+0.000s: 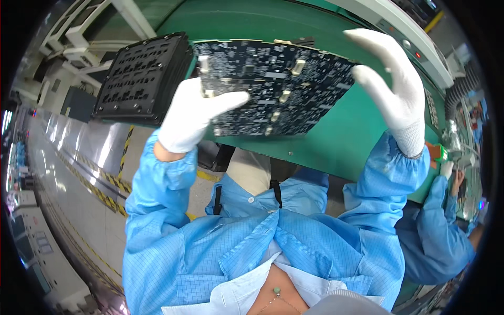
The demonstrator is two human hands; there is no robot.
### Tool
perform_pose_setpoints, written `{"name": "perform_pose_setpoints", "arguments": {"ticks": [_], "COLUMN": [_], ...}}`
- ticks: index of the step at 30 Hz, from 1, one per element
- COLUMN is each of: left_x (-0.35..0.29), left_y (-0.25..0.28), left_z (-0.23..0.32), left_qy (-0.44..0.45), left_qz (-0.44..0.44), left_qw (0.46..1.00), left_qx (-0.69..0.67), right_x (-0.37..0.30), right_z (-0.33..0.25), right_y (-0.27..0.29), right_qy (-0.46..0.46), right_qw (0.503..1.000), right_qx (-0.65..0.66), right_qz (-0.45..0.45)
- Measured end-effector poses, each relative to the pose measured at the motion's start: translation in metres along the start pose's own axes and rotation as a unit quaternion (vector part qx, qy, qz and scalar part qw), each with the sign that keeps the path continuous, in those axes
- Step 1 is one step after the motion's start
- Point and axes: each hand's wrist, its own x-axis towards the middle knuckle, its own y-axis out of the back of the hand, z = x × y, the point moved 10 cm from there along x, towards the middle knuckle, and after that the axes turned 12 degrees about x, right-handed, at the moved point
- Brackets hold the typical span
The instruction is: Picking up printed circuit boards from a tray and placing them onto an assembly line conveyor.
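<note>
A large dark circuit board panel [278, 89], crowded with small parts and several cream connectors, is held up tilted above the green bench. My left hand [197, 110], in a white knit glove, grips its left edge, the thumb lying across the face and the other fingers hidden behind. At the far right edge of the panel, my right hand [394, 79], gloved the same way, has thumb and fingers spread wide. Its thumb tip comes right up to the panel's corner; whether it touches, I cannot tell. A stack of black slotted trays [139, 79] stands left of the panel.
The green bench mat [320, 142] runs under the panel. Along the far right lies a pale machine rail [399, 37] with a lit red light. Another person's blue sleeve [436, 210] shows at the right. The floor at left has yellow-black tape [100, 194].
</note>
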Motion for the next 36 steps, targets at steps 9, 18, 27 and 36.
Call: {"name": "perform_pose_setpoints", "arguments": {"ticks": [9, 18, 27, 36], "left_x": [0.049, 0.069, 0.059, 0.063], "left_y": [-0.132, -0.154, -0.159, -0.176], "left_z": [-0.015, 0.034, 0.034, 0.054], "left_qy": [-0.027, -0.167, -0.096, -0.126], "left_qz": [-0.098, -0.113, -0.092, -0.056], "left_qw": [0.988, 0.97, 0.986, 0.982], "left_qx": [-0.12, -0.134, -0.103, -0.129], "right_x": [-0.045, -0.083, -0.089, -0.093], "right_z": [0.042, 0.044, 0.044, 0.047], "right_y": [0.023, 0.038, 0.037, 0.06], "right_qy": [-0.087, -0.086, -0.132, -0.176], "right_qw": [0.984, 0.994, 0.97, 0.952], "right_qx": [-0.111, -0.057, -0.201, -0.249], "right_qz": [-0.112, -0.03, -0.042, -0.005]}}
